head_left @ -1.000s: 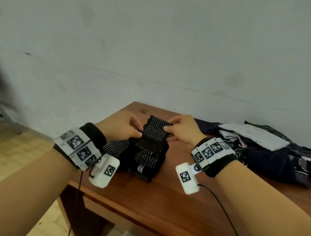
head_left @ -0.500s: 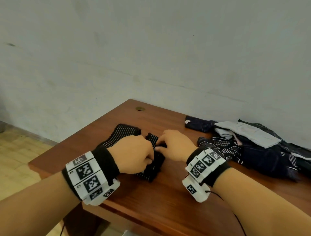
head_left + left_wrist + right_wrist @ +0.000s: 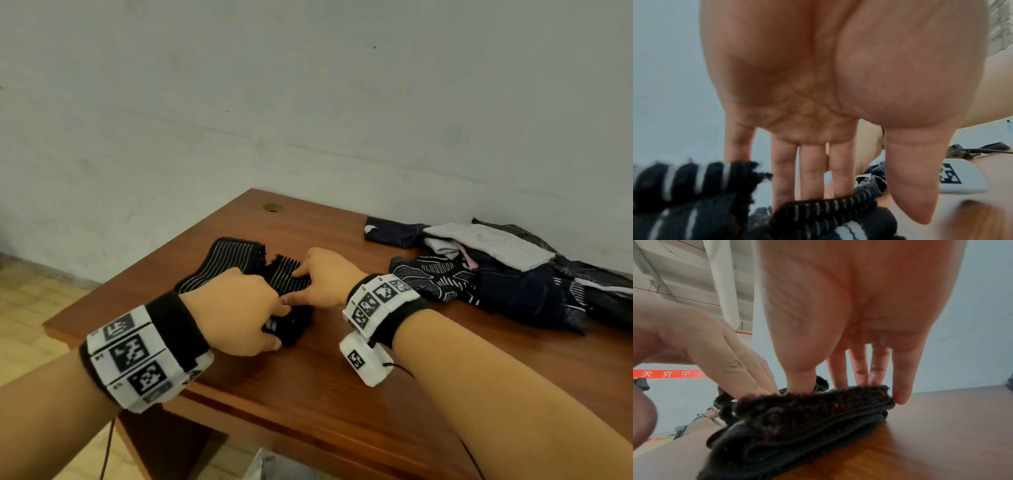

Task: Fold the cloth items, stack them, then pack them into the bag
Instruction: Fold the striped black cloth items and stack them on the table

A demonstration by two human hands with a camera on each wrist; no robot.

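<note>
At the frame's centre, on the reddish-brown wooden table (image 3: 342,394), the left hand (image 3: 239,315) and right hand (image 3: 329,277) press straightened fingers onto the black knitted cloth with thin white stripes (image 3: 236,257), half folded. Lifting off unevenly could let the springy knit unfold. No bag shows; the dark unfolded clothes pile (image 3: 513,274) waits at right.

Wooden bench (image 3: 342,394) occupying lower centre, round grommet hole (image 3: 272,207) showing near its far corner. Red banner (image 3: 670,374) hanging at left of right wrist view.
</note>
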